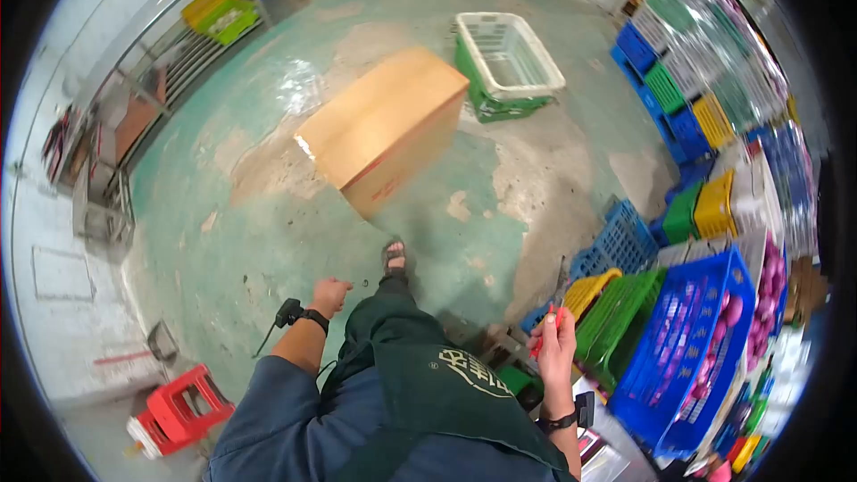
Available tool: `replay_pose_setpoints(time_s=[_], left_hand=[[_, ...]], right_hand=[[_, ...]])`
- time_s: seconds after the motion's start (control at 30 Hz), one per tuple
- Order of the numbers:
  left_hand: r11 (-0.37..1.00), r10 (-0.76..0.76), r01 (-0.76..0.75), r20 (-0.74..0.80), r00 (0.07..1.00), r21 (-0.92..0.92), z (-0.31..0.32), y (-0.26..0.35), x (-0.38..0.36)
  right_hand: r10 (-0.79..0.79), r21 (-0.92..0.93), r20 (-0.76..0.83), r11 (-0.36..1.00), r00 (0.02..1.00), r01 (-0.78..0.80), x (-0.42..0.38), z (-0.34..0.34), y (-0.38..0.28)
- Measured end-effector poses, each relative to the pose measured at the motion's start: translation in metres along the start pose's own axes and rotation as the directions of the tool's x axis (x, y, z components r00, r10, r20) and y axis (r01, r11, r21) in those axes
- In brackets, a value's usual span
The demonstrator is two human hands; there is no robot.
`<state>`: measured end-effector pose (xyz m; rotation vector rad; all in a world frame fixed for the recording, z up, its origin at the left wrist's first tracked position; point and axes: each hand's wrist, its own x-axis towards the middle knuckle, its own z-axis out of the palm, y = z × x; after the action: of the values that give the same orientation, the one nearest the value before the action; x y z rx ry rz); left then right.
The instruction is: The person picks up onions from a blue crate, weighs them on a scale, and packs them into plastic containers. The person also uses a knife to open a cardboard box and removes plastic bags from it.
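Note:
My left hand [331, 295] hangs beside my apron with its fingers curled; whether anything is inside them is too small to tell. A black device is strapped at that wrist. In my right hand [555, 339] is a small red object [551, 315], held between thumb and fingers, near the green crate [625, 321] and the blue crate [683, 357] of purple-red produce. A large closed cardboard box [384, 125] stands on the floor ahead of my foot. Behind it to the right, a white basket [513, 54] sits on a green one.
Along the right side are stacked crates [665, 89] and a light-blue crate [616, 241]. A red stool [183, 411] stands at the lower left. A metal rack [147, 94] with yellow and green bins lines the left wall.

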<state>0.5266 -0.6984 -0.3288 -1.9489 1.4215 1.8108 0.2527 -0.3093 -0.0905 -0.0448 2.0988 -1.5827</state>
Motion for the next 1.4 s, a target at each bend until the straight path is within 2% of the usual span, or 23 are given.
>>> replay_pose_setpoints(time_s=[0.07,0.17,0.23,0.27,0.33,0.4,0.5,0.57,0.63,0.67,0.73,0.87,0.93,1.0,1.03,1.07,1.1,1.17,1.2,1.23,1.3,1.33,1.4], left_hand=[[0.998,-0.064,0.065,-0.045,0.997,0.005,0.001,-0.016,-0.002],[0.985,-0.108,0.105,-0.009,0.994,-0.139,-0.001,-0.024,0.023],[0.969,-0.125,0.117,-0.022,0.992,-0.217,-0.004,-0.007,0.043],[0.972,-0.131,0.122,-0.03,0.991,-0.2,-0.007,0.003,0.062],[0.966,-0.163,0.154,-0.026,0.986,-0.209,-0.013,0.027,0.102],[0.987,0.085,-0.074,-0.071,0.994,0.144,-0.025,0.051,0.136],[0.998,-0.004,-0.003,-0.103,0.995,-0.067,-0.045,0.143,0.107],[0.953,0.07,-0.076,-0.03,0.997,-0.295,-0.053,0.163,0.114],[0.924,0.051,-0.075,-0.075,0.996,-0.375,-0.056,0.166,0.117],[0.903,0.049,-0.093,-0.113,0.992,-0.42,-0.055,0.165,0.119],[0.902,-0.02,-0.052,-0.161,0.987,-0.429,-0.051,0.147,0.126],[0.911,-0.214,0.091,-0.271,0.938,-0.403,-0.03,0.084,0.122],[0.872,-0.334,0.177,-0.288,0.898,-0.457,-0.016,0.063,0.108],[0.826,-0.445,0.264,-0.289,0.847,-0.499,0.01,0.048,0.093],[0.676,-0.561,0.311,-0.194,0.804,-0.668,0.026,0.042,0.086],[0.497,-0.648,0.339,-0.082,0.757,-0.799,0.041,0.037,0.081],[0.484,-0.663,0.351,-0.074,0.745,-0.802,0.055,0.046,0.074],[0.557,-0.671,0.28,-0.226,0.706,-0.782,0.085,0.079,0.065],[0.579,-0.651,0.268,-0.239,0.721,-0.77,0.104,0.085,0.069],[0.604,-0.627,0.258,-0.249,0.738,-0.754,0.125,0.085,0.075],[0.617,-0.63,0.367,-0.158,0.76,-0.696,0.155,0.09,0.093],[0.662,-0.647,0.462,-0.138,0.75,-0.59,0.147,0.113,0.093],[0.669,-0.635,0.426,-0.17,0.753,-0.609,0.136,0.139,0.098]], right_hand=[[-0.047,-0.063,0.104,0.997,0.993,0.054,0.033,0.029,-0.011],[-0.073,-0.146,0.248,0.983,0.966,0.112,0.091,0.078,-0.041],[-0.026,-0.257,0.319,0.96,0.948,0.113,0.129,0.119,-0.068],[-0.09,-0.281,0.36,0.939,0.928,0.2,0.151,0.143,-0.076],[-0.079,-0.396,0.415,0.881,0.906,0.258,0.194,0.194,-0.1],[-0.049,-0.527,0.48,0.782,0.876,0.332,0.227,0.245,-0.119],[-0.04,-0.568,0.614,0.67,0.788,0.477,0.27,0.326,-0.146],[0.051,-0.619,0.668,0.592,0.743,0.516,0.311,0.371,-0.141],[0.059,-0.549,0.802,0.464,0.594,0.695,0.331,0.423,-0.143],[0.085,-0.544,0.816,0.449,0.572,0.709,0.343,0.446,-0.137],[0.161,-0.497,0.867,0.309,0.471,0.811,0.367,0.495,-0.121],[0.331,-0.416,0.886,0.264,0.324,0.87,0.398,0.584,-0.096],[0.289,-0.182,0.948,0.153,0.132,0.971,0.406,0.623,-0.09],[0.337,-0.115,0.938,0.092,0.078,0.989,0.413,0.655,-0.086],[0.362,-0.06,0.931,0.032,0.044,0.998,0.418,0.671,-0.081],[0.378,-0.051,0.925,0.042,0.031,0.998,0.427,0.686,-0.072],[0.417,0.012,0.908,0.031,-0.024,0.999,0.438,0.698,-0.059],[0.463,0.078,0.883,0.028,-0.083,0.997,0.45,0.715,-0.048],[0.463,0.127,0.877,0.034,-0.128,0.991,0.449,0.724,-0.05],[0.463,0.169,0.87,0.038,-0.167,0.985,0.448,0.727,-0.049],[0.461,0.19,0.866,0.051,-0.192,0.981,0.451,0.731,-0.041],[0.455,0.224,0.861,0.059,-0.226,0.973,0.451,0.733,-0.039],[0.456,0.228,0.861,0.046,-0.224,0.973,0.446,0.738,-0.039]])
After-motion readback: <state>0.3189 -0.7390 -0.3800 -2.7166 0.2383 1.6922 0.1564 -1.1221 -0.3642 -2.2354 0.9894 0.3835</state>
